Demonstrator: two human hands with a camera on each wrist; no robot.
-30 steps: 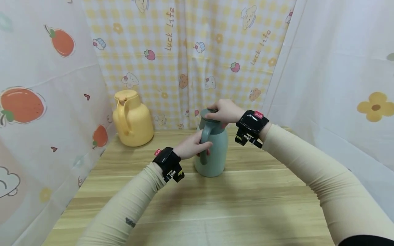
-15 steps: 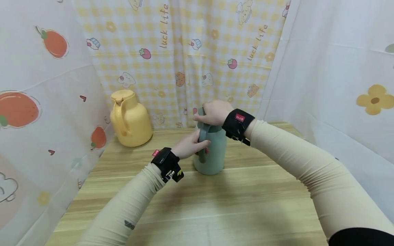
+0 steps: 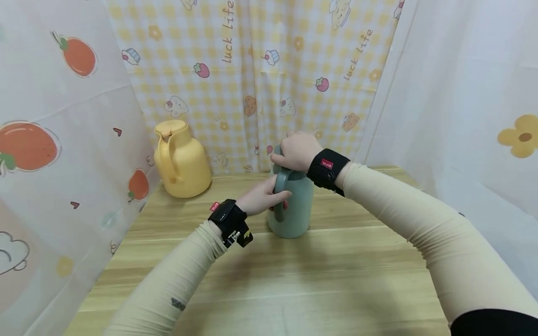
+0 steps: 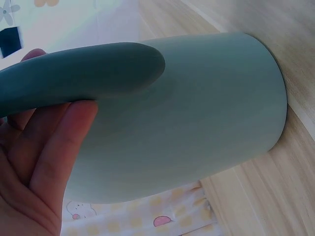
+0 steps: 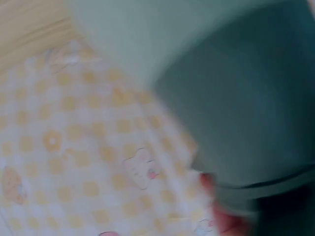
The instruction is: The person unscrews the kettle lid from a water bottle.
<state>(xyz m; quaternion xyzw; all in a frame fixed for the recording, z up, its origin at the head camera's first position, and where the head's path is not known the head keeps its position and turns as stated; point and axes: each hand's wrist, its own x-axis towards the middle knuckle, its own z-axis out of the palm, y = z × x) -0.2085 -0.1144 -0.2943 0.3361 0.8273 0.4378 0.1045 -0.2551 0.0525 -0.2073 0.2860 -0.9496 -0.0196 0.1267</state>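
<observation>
A pale green vacuum jug [image 3: 297, 212] with a darker grey-green collar stands upright on the wooden table. My left hand [image 3: 261, 198] grips its handle [image 4: 93, 71]; in the left wrist view the fingers [image 4: 64, 140] wrap round it from below. Over the top lies my right hand [image 3: 298, 151], gripping the lid [image 3: 276, 151] and covering most of it. The right wrist view is blurred, but fingertips [image 5: 226, 221] show at the lid's edge, just beyond the dark collar [image 5: 241, 98].
A yellow vacuum jug [image 3: 187, 163] stands upright at the back left of the wooden table [image 3: 269, 280]. A checked curtain [image 3: 235, 93] hangs close behind both jugs. White printed curtains [image 3: 92, 107] close off the sides.
My right hand has turned on the lid, its wrist swinging left and nearer the jug. The left hand keeps its grip on the handle, and the jug stays in place.
</observation>
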